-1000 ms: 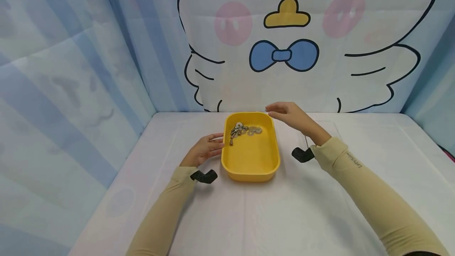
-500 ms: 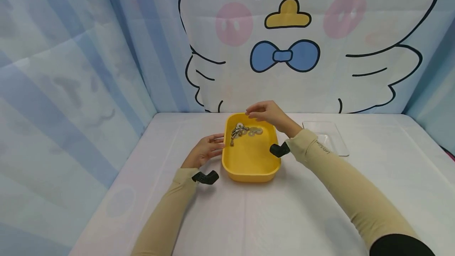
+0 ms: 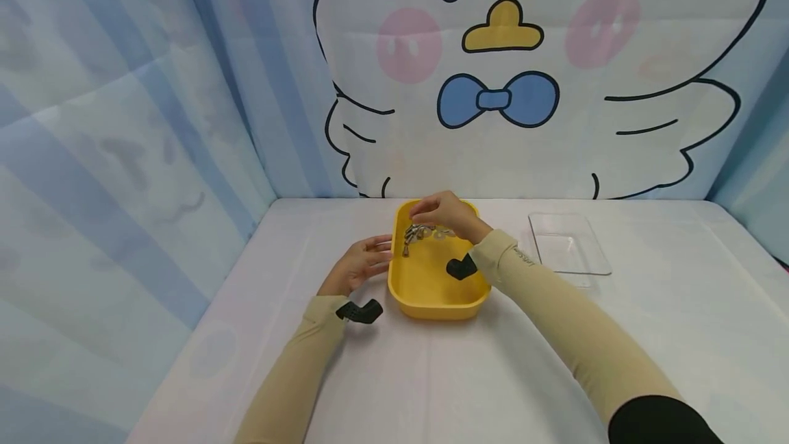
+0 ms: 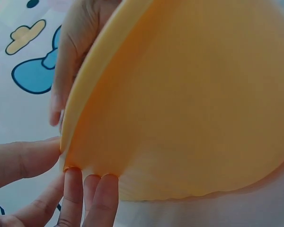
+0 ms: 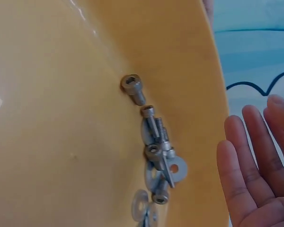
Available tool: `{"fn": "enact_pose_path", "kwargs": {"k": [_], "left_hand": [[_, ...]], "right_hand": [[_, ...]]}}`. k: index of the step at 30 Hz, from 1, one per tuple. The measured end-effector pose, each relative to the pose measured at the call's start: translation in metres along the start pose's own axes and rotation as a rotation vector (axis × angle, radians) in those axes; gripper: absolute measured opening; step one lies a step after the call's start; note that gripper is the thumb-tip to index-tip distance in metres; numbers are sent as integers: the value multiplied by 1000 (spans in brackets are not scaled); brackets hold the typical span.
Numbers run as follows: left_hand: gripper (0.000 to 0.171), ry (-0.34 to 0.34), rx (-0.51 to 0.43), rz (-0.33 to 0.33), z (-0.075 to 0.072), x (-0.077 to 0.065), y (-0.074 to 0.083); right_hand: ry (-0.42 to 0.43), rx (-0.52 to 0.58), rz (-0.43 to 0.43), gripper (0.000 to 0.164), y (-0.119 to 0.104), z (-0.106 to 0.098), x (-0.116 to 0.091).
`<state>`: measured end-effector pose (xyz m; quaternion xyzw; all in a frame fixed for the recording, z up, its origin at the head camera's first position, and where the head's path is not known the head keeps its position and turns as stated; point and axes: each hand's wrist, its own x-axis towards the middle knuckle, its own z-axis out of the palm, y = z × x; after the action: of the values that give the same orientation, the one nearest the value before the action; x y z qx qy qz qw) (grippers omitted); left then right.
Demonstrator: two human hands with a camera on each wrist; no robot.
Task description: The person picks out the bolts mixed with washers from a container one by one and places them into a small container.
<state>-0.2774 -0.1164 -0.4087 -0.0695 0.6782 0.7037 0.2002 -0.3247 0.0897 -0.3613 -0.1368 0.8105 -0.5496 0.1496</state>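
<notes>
Touching the outer left wall of the tray (image 3: pixel 428 286), the left hand (image 3: pixel 356 267) extends its fingers along the yellow plastic. The left wrist view adds contact detail the head view cannot resolve: the thumb meets the rim, and the fingertips press against the outside of the wall below it. The fingers are slightly spread and nearly straight.

The right hand (image 3: pixel 448 214) hangs above the far end of the tray, partly covering the contents in the head view. Seen from the right wrist, its fingers are lightly bent, with narrow gaps between them, and hold nothing. The left wrist view shows this hand only in part, behind the rim, fingers pointing down.

The tray sits on the white table (image 3: pixel 401 389) between the two hands. The right wrist view identifies the contents, which the head view shows only as a small metallic cluster: socket-head screws (image 5: pixel 154 151) mixed with flat washers (image 5: pixel 181 170), piled beside the tray wall. One screw lies at the end of the pile, its hex recess visible.

Only the head view shows the clear box (image 3: pixel 579 252), which rests on the table to the right of the tray, near the right sleeve (image 3: pixel 573 321).
</notes>
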Motion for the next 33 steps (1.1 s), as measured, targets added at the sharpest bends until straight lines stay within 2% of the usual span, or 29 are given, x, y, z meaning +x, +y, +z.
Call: {"fn": "enact_pose_path", "kwargs": {"k": [10,14,24,33], "left_hand": [[50,28,-42,-22,1,2,0],[51,33,-33,-22,1,2,1],[51,7,-21,-7,1,0,2],[51,1,-17,-3,1,0,2]], "right_hand": [[-81,-70,219,28,10,13,8],[-109,-51,285,28,13,15,9],[-155,250,509,35,19,17,18],[-193,379,552,37,22,19,20]]}}
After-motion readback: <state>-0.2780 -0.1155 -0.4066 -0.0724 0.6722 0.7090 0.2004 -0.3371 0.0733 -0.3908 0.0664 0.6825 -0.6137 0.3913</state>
